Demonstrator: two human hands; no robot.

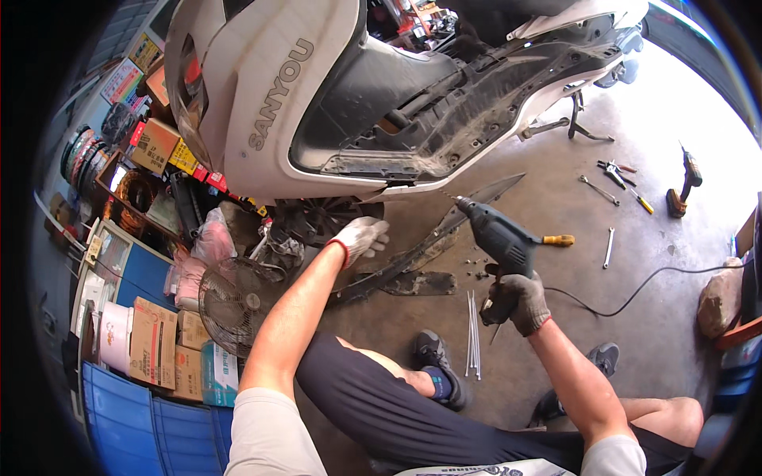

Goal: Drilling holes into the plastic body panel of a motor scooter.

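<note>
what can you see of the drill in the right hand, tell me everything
The drill is a dark grey power tool with a plastic-looking casing, a metallic chuck and a thin bit pointing up and left in the picture, toward the white scooter. The gloved right hand grips its handle. A yellow-brown grip shows at its right side; whether it is attached is unclear. A dark cord runs off rightward from near the hand, its join hidden.

One scooter point(373, 127), two gloved hands point(362, 239) point(525, 303), one corded drill point(506, 239); right of that drill, two wrenches point(599, 190) point(609, 247), one cordless drill point(692, 171); left, one fan point(238, 305).
</note>
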